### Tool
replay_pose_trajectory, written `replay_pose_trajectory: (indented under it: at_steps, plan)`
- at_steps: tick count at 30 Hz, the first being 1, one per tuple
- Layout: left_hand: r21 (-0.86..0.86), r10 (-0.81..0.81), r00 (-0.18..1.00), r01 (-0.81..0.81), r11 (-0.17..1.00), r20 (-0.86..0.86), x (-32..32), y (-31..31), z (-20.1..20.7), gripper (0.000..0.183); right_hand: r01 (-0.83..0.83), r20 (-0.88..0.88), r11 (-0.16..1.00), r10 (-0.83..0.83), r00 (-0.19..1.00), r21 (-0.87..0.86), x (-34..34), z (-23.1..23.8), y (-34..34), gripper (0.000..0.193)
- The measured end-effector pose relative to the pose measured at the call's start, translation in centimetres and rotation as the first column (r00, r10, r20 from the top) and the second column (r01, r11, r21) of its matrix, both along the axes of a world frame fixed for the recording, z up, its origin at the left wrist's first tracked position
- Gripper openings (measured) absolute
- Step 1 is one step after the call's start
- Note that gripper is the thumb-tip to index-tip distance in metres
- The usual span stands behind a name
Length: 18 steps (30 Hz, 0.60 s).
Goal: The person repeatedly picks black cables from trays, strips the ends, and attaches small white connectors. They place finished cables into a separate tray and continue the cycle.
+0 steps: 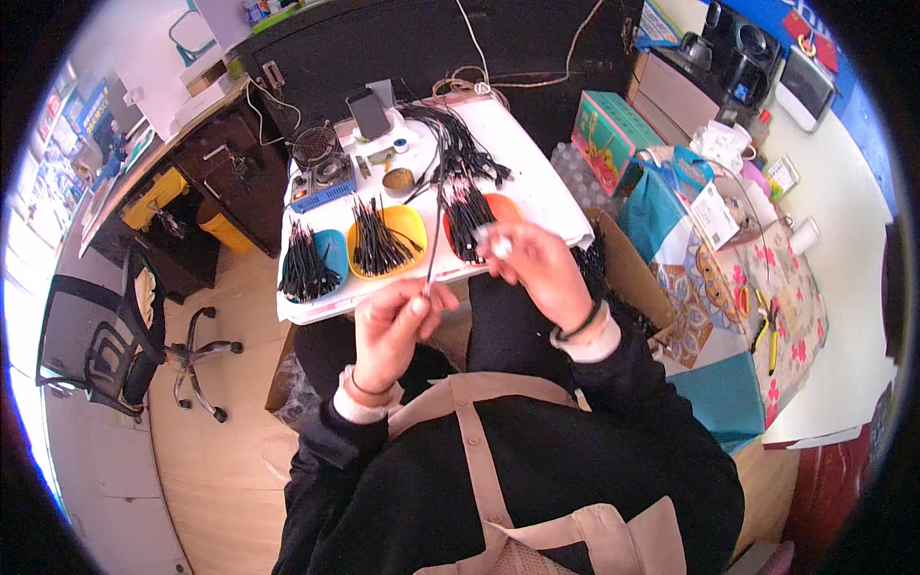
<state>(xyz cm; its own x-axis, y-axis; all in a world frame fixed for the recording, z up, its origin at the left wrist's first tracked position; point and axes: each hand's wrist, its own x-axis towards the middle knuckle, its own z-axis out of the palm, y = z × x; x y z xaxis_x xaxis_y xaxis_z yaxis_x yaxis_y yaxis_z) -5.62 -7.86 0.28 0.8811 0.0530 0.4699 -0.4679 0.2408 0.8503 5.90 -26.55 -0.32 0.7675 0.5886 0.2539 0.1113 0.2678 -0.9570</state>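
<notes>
My left hand (395,324) is closed in a pinch on a thin black cable (435,235), which rises from the fingertips toward the table. To its right, my right hand (541,273) hovers by the orange tray (504,206), its fingers curled round a small whitish thing (500,246) too blurred to name. Bundles of short black cables with pale stripped ends lie in that tray, in the yellow tray (415,222) and in the blue tray (334,247). More long black cables (460,144) spread over the white table (546,182) behind.
At the table's left stands a blue device with a fan (324,177), near a round tin (398,181), a thread spool (401,146) and a phone (368,113). Right of me are a cardboard box (637,278), a green carton (609,139) and yellow-handled pliers (767,331). An office chair (105,331) stands left.
</notes>
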Motion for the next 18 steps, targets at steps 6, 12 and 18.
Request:
replay_pose_trajectory:
  at_steps: [6, 12, 18]
  plan:
    - [-0.094, -0.19, 0.967, 0.176, 0.98, -0.172, -3.5, -0.4, -2.5, 0.014, -0.162, -0.06, 0.977, 0.171, 0.983, 0.139, -1.0, 2.6, 2.8, 0.019]
    - [-0.195, 0.14, 0.964, -0.186, 0.963, -0.228, -1.4, 0.3, -0.6, 0.019, -0.042, 0.208, 0.998, 0.03, 0.978, 0.052, -4.6, 2.1, 2.5, 0.01]
    - [-0.112, 0.185, 0.971, -0.203, 0.973, -0.151, 0.0, -1.4, 1.2, 0.02, 0.111, 0.478, 0.991, -0.061, 0.876, -0.077, -5.3, 1.4, 3.1, 0.009]
